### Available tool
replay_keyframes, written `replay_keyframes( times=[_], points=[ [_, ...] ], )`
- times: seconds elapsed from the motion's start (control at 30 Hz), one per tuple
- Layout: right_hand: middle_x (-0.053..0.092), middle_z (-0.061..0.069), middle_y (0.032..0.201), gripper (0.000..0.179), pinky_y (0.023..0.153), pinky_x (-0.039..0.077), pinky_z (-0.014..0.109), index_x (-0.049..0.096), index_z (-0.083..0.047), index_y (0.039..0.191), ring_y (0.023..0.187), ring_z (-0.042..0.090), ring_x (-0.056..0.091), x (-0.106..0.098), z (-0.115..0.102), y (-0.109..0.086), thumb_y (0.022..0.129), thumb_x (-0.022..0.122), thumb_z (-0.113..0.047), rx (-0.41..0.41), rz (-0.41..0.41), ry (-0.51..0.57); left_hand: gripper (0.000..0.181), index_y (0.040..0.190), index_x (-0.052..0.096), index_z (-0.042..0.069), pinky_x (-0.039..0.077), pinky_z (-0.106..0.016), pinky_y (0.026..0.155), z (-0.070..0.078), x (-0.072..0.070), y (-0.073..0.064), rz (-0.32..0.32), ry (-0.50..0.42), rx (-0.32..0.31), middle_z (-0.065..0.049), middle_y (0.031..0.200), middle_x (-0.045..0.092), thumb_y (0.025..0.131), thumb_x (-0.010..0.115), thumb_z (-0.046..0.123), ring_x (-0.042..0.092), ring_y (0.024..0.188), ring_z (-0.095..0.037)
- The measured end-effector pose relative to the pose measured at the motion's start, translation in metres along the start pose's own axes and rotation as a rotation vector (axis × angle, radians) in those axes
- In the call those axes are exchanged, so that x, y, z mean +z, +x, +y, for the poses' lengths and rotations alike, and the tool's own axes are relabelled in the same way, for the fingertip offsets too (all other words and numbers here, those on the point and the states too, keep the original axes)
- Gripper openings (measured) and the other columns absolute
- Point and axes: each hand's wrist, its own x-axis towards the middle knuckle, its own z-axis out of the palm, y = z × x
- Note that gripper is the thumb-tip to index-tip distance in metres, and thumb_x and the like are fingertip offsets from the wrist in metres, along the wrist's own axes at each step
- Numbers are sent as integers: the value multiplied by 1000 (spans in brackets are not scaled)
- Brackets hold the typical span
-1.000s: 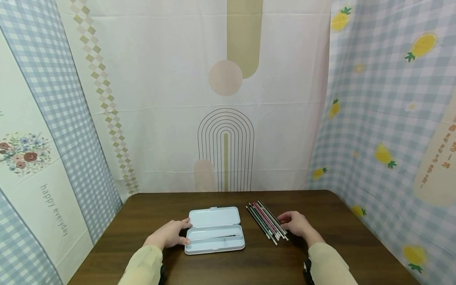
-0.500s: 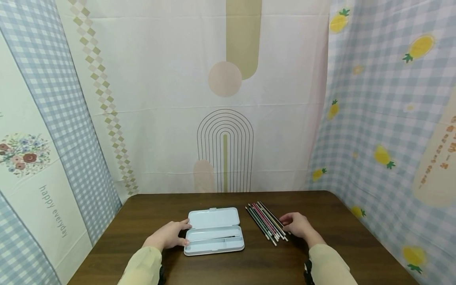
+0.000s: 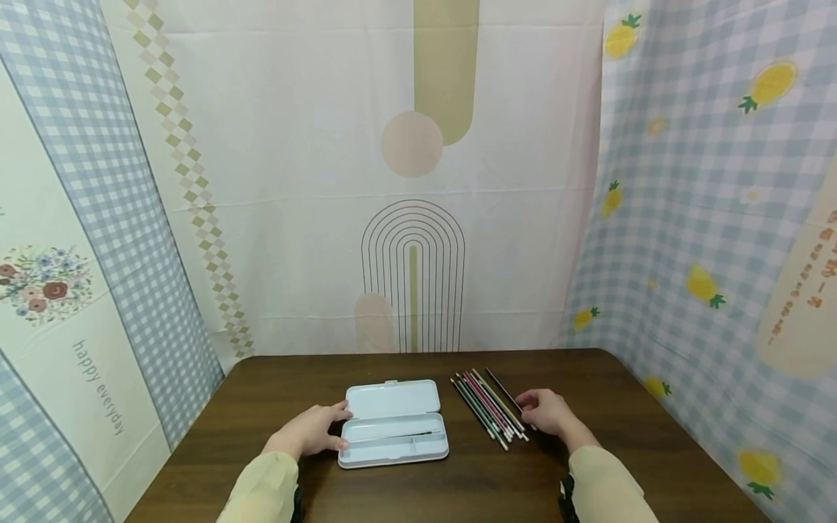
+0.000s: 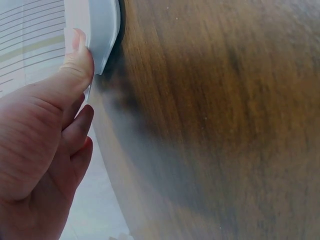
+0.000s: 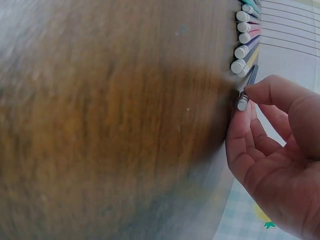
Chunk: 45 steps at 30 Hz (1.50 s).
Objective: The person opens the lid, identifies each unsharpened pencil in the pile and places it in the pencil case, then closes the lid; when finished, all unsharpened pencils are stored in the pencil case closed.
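Note:
A pale blue pencil case (image 3: pixel 425 459) lies open on the table, its lid (image 3: pixel 392 399) folded back. My left hand (image 3: pixel 307 428) is at the case's left end, thumb on the tray's edge and a finger at the lid's edge. In the left wrist view, that thumb (image 4: pixel 77 67) rests against the case's end; the lower fingers are loosely bent. My right hand (image 3: pixel 551 414) pinches a dark pencil (image 3: pixel 502 386) near its white eraser end between thumb and finger. This pencil lies at a small gap from the right side of the pile of pencils (image 3: pixel 485 407).
One thin, dark-tipped stick (image 3: pixel 392 437) lies in the case's tray. The pile holds several green, pink and yellowish pencils, eraser ends toward me. Beneath is a dark wooden table (image 3: pixel 405 497). Patterned cloths (image 3: pixel 294 254) hang behind it and at both sides.
My right hand has drawn the dark pencil away from the pile, slightly to the right. My left hand and the case have stayed in place.

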Motion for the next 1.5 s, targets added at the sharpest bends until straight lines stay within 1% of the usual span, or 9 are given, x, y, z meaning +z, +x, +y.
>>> replay_keyframes(
  times=[0.2, 0.37, 0.6, 0.73, 0.87, 1.0, 1.2, 1.37, 1.5],
  points=[
    [71, 11, 104, 36, 77, 57, 43, 71, 8, 125, 93, 25, 65, -3, 1, -1, 90, 70, -1, 2, -12, 20, 64, 143, 68, 4, 43, -65, 112, -4, 3, 1, -6, 35, 45, -20, 159, 53, 89, 87, 32, 52, 141, -49],
    [72, 12, 108, 37, 80, 56, 43, 69, 12, 127, 92, 24, 62, -3, 2, -1, 94, 69, -4, 20, -20, 33, 63, 143, 68, 4, 41, -63, 115, -1, 2, 0, -9, 4, 15, -19, 160, 52, 88, 88, 27, 51, 143, -47],
    [68, 8, 101, 31, 72, 49, 36, 71, 12, 123, 83, 22, 58, 1, 0, -2, 96, 67, -4, -8, -16, 64, 61, 143, 69, 6, 42, -61, 115, 0, 3, 0, -5, 16, -7, -17, 161, 52, 88, 87, 25, 51, 144, -45],
    [69, 7, 101, 28, 73, 48, 36, 72, 9, 123, 84, 21, 57, 6, -7, -1, 99, 67, -4, -57, 12, 51, 62, 144, 68, 5, 41, -61, 115, -1, 5, 0, -12, 20, -4, -18, 161, 51, 89, 87, 25, 50, 144, -46],
    [72, 9, 108, 27, 81, 54, 42, 72, 7, 126, 93, 22, 62, 12, -20, 1, 101, 65, -3, -122, 19, 18, 62, 144, 68, 6, 42, -61, 115, 2, 3, -1, -11, 23, -11, -17, 161, 51, 88, 87, 25, 51, 144, -45],
    [71, 11, 113, 29, 90, 56, 49, 71, 4, 130, 102, 24, 65, 20, -31, 2, 102, 65, 1, -206, -17, 4, 62, 143, 68, 6, 42, -61, 115, 1, 2, 0, -13, 31, 1, -17, 161, 51, 87, 88, 26, 52, 143, -45],
    [70, 8, 116, 30, 93, 55, 52, 73, -5, 130, 105, 25, 64, 36, -45, 3, 102, 65, 3, -376, -74, -62, 65, 145, 67, 5, 44, -64, 112, -5, 6, 1, -20, 69, 57, -20, 159, 52, 89, 86, 32, 54, 140, -47],
    [70, 2, 114, 30, 93, 55, 49, 75, -11, 128, 105, 22, 64, 50, -59, 8, 102, 66, 3, -467, -113, -106, 64, 145, 67, 6, 41, -63, 115, -1, 4, -1, -18, 27, 10, -19, 161, 51, 88, 87, 28, 50, 143, -47],
    [71, -1, 112, 27, 93, 55, 46, 75, -11, 125, 104, 19, 64, 59, -74, 8, 102, 67, 2, -508, -156, -120, 64, 144, 68, 6, 42, -64, 113, -2, 3, 1, -7, 54, 26, -19, 160, 52, 89, 86, 31, 52, 142, -47]
  ],
)
